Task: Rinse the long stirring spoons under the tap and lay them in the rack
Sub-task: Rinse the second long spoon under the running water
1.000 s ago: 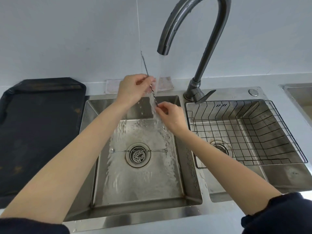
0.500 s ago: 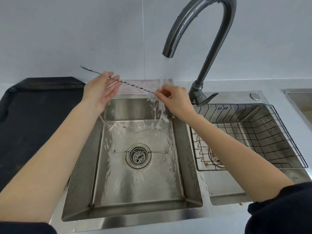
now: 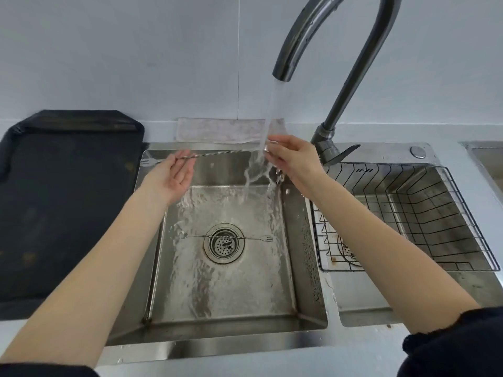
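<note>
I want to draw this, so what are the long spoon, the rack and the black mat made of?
The long stirring spoon looks like shiny metal, probably steel: thin, silvery, with a twisted stem. The rack seems to be dark-coated wire: thin black rods in a grid. The black mat looks matte and soft, maybe rubber or silicone; its edge curls up, but I cannot be sure.

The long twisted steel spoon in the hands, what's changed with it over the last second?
The long twisted steel stirring spoon went from nearly upright to lying level, forked end left. The right hand now pinches its bowl end under the tap stream; the left hand has opened, fingers supporting the shaft. The second spoon across the drain hasn't moved.
</note>
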Demonstrator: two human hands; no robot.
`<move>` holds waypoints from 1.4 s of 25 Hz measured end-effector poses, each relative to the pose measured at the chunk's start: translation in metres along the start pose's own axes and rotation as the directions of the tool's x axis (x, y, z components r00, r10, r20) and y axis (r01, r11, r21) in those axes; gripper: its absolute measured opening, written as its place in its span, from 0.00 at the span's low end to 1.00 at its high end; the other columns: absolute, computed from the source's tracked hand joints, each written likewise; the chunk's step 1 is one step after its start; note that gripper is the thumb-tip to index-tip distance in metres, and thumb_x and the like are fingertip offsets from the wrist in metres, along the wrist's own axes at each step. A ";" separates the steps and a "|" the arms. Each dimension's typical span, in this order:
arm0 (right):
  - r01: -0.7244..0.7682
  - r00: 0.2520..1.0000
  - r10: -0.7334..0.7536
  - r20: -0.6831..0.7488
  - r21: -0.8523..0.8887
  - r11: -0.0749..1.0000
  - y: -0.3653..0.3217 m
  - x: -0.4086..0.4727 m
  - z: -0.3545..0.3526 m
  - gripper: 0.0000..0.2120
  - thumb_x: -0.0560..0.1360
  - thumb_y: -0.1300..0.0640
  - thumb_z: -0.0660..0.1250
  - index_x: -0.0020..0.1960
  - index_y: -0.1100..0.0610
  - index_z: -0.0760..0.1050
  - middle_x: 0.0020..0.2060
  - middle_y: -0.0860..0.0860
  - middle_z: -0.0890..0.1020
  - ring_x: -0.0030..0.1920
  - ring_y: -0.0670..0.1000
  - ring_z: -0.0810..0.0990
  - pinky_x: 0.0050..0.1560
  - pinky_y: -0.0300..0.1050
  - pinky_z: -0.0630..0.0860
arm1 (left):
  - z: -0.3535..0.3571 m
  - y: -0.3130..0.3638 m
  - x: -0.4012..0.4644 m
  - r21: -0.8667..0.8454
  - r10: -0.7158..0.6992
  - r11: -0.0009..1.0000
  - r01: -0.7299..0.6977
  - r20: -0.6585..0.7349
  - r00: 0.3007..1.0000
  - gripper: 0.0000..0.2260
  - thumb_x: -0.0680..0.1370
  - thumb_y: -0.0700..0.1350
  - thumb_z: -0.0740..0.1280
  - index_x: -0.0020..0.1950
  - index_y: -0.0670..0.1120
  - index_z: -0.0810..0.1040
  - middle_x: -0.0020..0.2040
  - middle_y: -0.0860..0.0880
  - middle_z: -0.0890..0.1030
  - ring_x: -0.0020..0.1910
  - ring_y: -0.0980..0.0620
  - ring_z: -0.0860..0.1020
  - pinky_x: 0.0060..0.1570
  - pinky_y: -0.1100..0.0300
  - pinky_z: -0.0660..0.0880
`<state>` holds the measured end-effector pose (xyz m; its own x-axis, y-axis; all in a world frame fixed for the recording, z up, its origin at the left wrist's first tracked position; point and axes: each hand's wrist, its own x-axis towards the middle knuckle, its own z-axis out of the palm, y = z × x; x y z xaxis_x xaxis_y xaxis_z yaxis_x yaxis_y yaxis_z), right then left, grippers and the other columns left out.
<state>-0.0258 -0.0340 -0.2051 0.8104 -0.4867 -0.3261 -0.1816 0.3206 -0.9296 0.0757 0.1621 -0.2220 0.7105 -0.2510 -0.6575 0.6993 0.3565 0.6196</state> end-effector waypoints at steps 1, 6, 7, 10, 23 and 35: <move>-0.052 0.999 0.052 -0.016 0.014 0.999 0.008 0.001 -0.004 0.08 0.75 0.72 0.63 0.49 0.62 0.77 0.44 0.54 0.80 0.45 0.51 0.81 0.50 0.39 0.80 | -0.003 -0.004 0.001 0.003 -0.017 1.000 0.017 -0.011 1.000 0.12 0.81 0.44 0.54 0.43 0.45 0.73 0.66 0.51 0.75 0.65 0.54 0.73 0.55 0.65 0.72; -0.134 0.991 0.107 -0.084 -0.484 0.865 0.069 0.004 -0.020 0.11 0.76 0.71 0.61 0.56 0.66 0.77 0.48 0.61 0.82 0.49 0.56 0.82 0.51 0.44 0.80 | -0.023 -0.034 0.016 0.073 -0.131 0.988 0.136 -0.066 0.989 0.10 0.82 0.42 0.53 0.50 0.42 0.72 0.68 0.47 0.73 0.66 0.50 0.73 0.56 0.59 0.72; -0.142 0.990 0.109 -0.091 -0.590 0.795 0.082 0.004 -0.023 0.11 0.76 0.70 0.61 0.55 0.64 0.78 0.49 0.62 0.83 0.45 0.50 0.83 0.48 0.43 0.80 | -0.028 -0.042 0.020 0.088 -0.160 0.982 0.167 -0.077 0.984 0.10 0.82 0.41 0.52 0.58 0.41 0.71 0.68 0.46 0.73 0.66 0.49 0.72 0.56 0.58 0.71; -0.145 0.987 0.137 -0.081 -0.807 0.573 0.115 0.002 -0.030 0.11 0.76 0.65 0.62 0.54 0.59 0.80 0.47 0.57 0.85 0.38 0.41 0.80 0.38 0.29 0.73 | -0.049 -0.063 0.030 0.112 -0.244 0.959 0.259 -0.132 0.961 0.17 0.82 0.39 0.53 0.70 0.40 0.63 0.69 0.45 0.72 0.67 0.48 0.72 0.57 0.56 0.71; -0.184 0.915 0.400 -0.043 -0.928 0.323 0.203 -0.011 -0.040 0.14 0.74 0.67 0.59 0.55 0.60 0.79 0.59 0.59 0.80 0.60 0.59 0.77 0.62 0.49 0.74 | -0.112 -0.124 0.049 0.004 -0.541 0.826 0.564 -0.278 0.794 0.08 0.80 0.35 0.54 0.43 0.38 0.70 0.70 0.40 0.68 0.69 0.44 0.68 0.61 0.52 0.68; -0.180 0.899 0.432 -0.065 -0.956 0.233 0.205 -0.017 -0.037 0.15 0.75 0.65 0.57 0.57 0.56 0.77 0.60 0.57 0.78 0.59 0.59 0.77 0.59 0.50 0.76 | -0.124 -0.136 0.045 0.062 -0.588 0.764 0.642 -0.341 0.733 0.09 0.79 0.38 0.52 0.45 0.37 0.70 0.70 0.42 0.69 0.69 0.45 0.68 0.66 0.51 0.66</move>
<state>-0.0977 0.0098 -0.3968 0.6145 -0.3518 -0.7062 -0.7208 -0.6141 -0.3213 0.0030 0.2141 -0.3891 0.0830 -0.0866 -0.9928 0.9954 0.0552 0.0784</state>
